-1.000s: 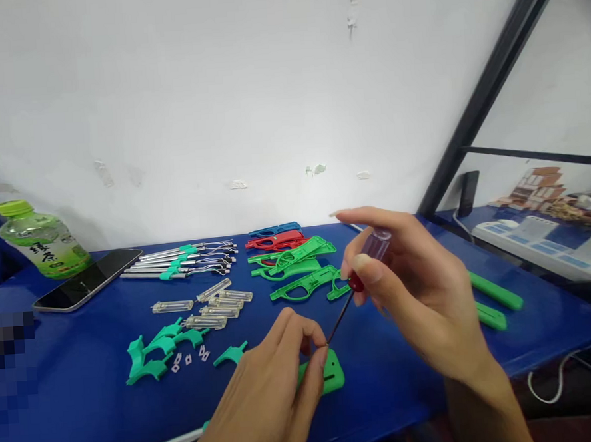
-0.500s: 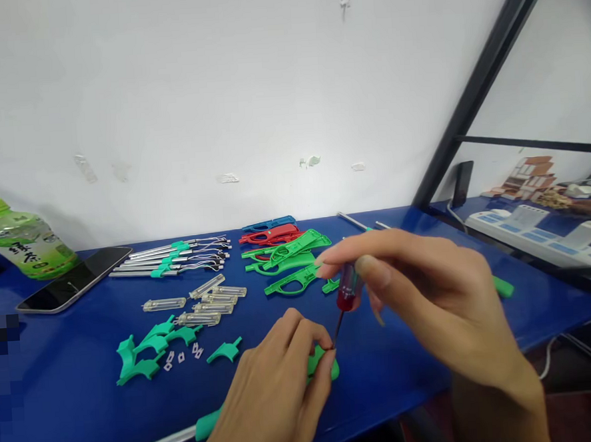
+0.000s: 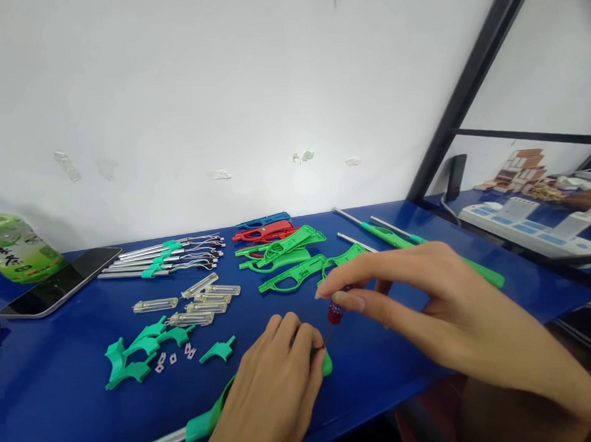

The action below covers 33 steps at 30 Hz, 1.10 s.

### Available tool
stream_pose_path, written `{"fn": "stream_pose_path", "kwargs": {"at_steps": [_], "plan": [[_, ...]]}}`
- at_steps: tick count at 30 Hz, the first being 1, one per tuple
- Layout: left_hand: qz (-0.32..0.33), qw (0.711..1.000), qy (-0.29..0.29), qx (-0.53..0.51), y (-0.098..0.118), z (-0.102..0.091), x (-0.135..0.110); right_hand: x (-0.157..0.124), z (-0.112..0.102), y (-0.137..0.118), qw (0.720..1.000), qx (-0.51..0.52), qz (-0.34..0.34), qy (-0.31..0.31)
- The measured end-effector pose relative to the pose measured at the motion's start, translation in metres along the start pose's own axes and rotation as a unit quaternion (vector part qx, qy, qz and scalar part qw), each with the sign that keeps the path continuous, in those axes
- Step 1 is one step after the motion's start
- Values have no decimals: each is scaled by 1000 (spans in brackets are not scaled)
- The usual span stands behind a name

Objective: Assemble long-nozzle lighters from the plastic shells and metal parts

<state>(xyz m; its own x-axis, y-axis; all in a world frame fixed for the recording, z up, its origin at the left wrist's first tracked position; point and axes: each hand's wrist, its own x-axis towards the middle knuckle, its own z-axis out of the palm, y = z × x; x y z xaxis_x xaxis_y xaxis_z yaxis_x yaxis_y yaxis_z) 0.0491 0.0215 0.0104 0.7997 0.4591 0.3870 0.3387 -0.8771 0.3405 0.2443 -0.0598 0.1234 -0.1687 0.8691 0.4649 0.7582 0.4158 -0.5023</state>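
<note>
Right fingers [image 3: 378, 266] pinched on screwdriver [image 3: 334, 313] | left fingers [image 3: 308, 335] clamped on green handle [image 3: 327, 364] | blue tabletop [image 3: 379, 366] | white wall [image 3: 192, 87] | black frame [image 3: 476, 70]

- Left hand [image 3: 280, 378] covered most of the green handle [image 3: 327, 364].
- Right hand [image 3: 425, 300] hid the screwdriver's [image 3: 335, 314] upper end.
- The left edge cropped the bottle [image 3: 19, 250].

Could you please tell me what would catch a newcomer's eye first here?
Likely the right hand first, gripping a screwdriver over the green handle held by the left hand, at front centre. Next come the green, red and blue shells near the wall, then the bottle at far left beside a phone.
</note>
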Motion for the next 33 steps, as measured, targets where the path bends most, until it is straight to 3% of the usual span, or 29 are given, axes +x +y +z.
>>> {"fn": "stream_pose_path", "kwargs": {"at_steps": [7,15,25,30,33], "plan": [[-3,1000,13,-18,0,-3,-3,1,2,0,999,28,16,-21],[-7,999,33,-9,-4,4,-4,9,14,2,999,10,52,12],[-25,998,6,-52,-1,-1,-2,7,7,-3,997,67,-1,36],[-47,996,22,-73,1,-2,-7,14,18,-3,994,43,71,77],[-42,996,25,-77,-1,0,-6,11,18,-3,994,27,86,67]]}}
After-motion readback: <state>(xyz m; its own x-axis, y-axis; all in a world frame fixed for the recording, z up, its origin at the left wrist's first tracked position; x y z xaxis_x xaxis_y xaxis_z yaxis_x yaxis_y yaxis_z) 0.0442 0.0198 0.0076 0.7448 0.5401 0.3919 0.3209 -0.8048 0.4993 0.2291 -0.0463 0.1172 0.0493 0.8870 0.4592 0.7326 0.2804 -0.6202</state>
